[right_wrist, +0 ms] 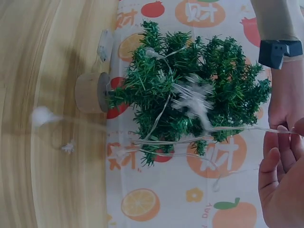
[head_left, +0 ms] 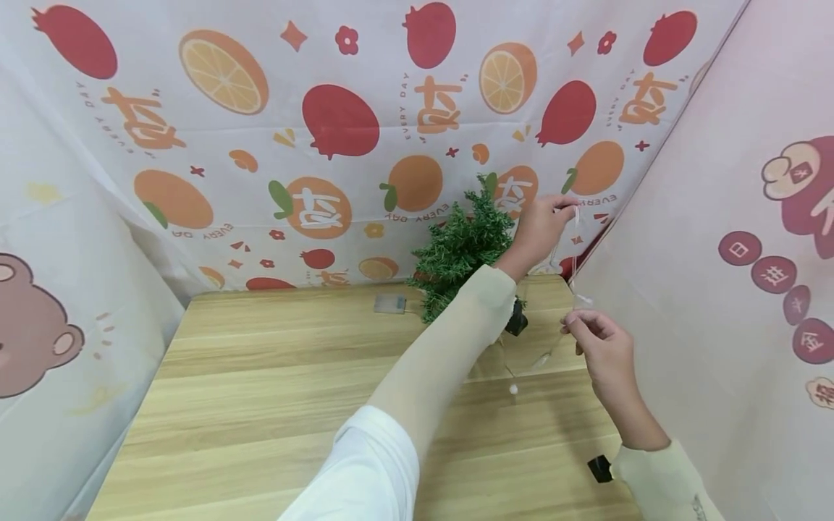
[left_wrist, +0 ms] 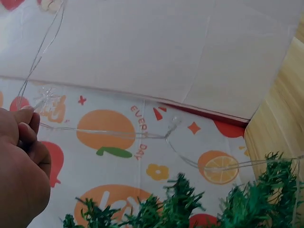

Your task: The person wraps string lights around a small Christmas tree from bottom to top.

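Note:
A small artificial Christmas tree [head_left: 459, 250] stands at the back of the table. A clear string of fairy lights [left_wrist: 109, 131] with small translucent ornaments runs across its branches. My left hand [head_left: 542, 230] is raised to the right of the treetop and pinches the thin wire between thumb and fingers. Lower and nearer, my right hand [head_left: 606, 354] pinches a hanging stretch of the same string. A white fluffy ornament [right_wrist: 192, 99] is blurred in front of the branches in the right wrist view. My left forearm covers part of the tree in the head view.
A flat battery box [head_left: 389, 303] lies on the wooden table [head_left: 260, 405] left of the tree, by its round wooden base [right_wrist: 91, 92]. Fruit-printed cloth [head_left: 365, 43] hangs behind, with more cloth walls at both sides.

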`<state>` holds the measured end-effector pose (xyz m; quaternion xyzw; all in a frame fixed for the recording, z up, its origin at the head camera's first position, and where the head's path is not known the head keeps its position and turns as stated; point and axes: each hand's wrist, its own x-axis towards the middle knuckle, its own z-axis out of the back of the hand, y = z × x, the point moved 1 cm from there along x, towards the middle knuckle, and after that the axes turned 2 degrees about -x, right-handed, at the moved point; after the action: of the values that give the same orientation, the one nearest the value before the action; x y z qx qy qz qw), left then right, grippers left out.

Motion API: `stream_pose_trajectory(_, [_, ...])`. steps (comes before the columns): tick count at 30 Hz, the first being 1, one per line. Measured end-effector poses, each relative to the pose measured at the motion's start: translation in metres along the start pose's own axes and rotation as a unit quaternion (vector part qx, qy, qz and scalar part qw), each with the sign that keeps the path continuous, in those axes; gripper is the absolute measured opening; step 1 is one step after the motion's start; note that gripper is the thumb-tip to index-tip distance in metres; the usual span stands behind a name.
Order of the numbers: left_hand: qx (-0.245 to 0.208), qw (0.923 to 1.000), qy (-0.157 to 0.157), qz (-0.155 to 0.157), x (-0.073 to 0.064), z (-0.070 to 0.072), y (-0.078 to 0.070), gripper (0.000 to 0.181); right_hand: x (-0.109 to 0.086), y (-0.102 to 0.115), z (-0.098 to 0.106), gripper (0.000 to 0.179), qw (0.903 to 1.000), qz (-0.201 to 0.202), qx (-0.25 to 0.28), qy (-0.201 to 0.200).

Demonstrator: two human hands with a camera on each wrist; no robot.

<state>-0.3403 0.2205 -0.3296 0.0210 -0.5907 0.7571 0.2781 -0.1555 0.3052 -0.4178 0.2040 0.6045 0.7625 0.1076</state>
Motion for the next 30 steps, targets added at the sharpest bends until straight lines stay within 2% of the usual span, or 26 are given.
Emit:
stream_pose_trajectory(3, [-0.018,0.9997,0.002,0.017,0.006,0.003,0.001,0.022,-0.003,-0.001,0.001,0.019,1.0000,-0.004,-0.005,0.003])
stream_pose_trajectory(7, [-0.021,0.9995,0.015,0.019,0.014,0.006,0.002,0.023,-0.007,0.000,0.002,0.021,0.9999,-0.006,-0.006,0.009])
stream_pose_trajectory(12, [-0.004,0.9996,0.008,0.026,0.026,0.014,-0.004,0.022,-0.015,0.005,0.000,0.021,0.9995,-0.001,-0.015,0.026])
stream_pose_trajectory(21, [0.049,0.9984,0.003,0.030,0.046,0.043,-0.023,0.025,-0.031,0.017,-0.003,0.030,0.9961,0.025,-0.065,0.054])
stream_pose_trajectory(25, [0.051,0.9983,-0.001,0.027,0.050,0.051,-0.029,0.026,-0.036,0.018,-0.005,0.030,0.9958,0.027,-0.063,0.061])
stream_pose_trajectory(30, [0.069,0.9972,0.015,0.027,0.057,0.060,-0.036,0.025,-0.044,0.018,-0.007,0.026,0.9965,0.034,-0.050,0.058])
